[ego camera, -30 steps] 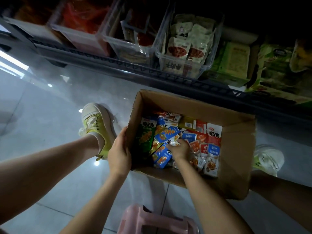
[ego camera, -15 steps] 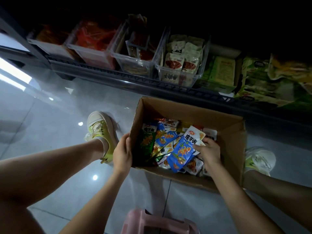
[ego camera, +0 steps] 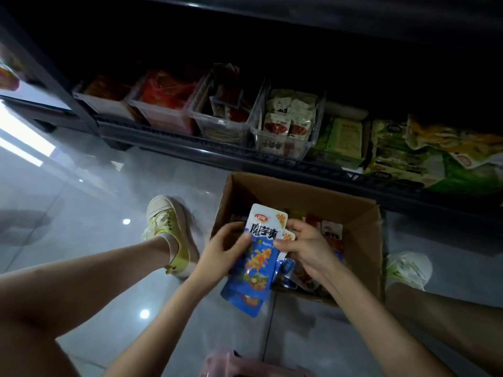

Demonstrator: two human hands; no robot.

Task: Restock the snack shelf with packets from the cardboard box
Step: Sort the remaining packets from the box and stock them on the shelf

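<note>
A blue and white snack packet stack (ego camera: 257, 261) hangs upright above the near left corner of the open cardboard box (ego camera: 353, 213). My left hand (ego camera: 220, 251) grips the stack's left edge. My right hand (ego camera: 304, 244) pinches its right edge, with more small packets behind its fingers. Red and white packets (ego camera: 330, 235) lie loose in the box. The bottom shelf (ego camera: 245, 156) runs across behind the box, holding clear bins of packets (ego camera: 285, 126).
My two yellow sneakers stand on the glossy tile floor, one (ego camera: 170, 232) left of the box, one (ego camera: 408, 268) right of it. A pink stool (ego camera: 231, 365) sits under me. Green bags (ego camera: 435, 156) fill the shelf's right end. A dark upper shelf overhangs.
My right hand lifted blue packets out of the box. My left hand let go of the box's edge and took hold of the packets. The view tilted up toward the shelf.
</note>
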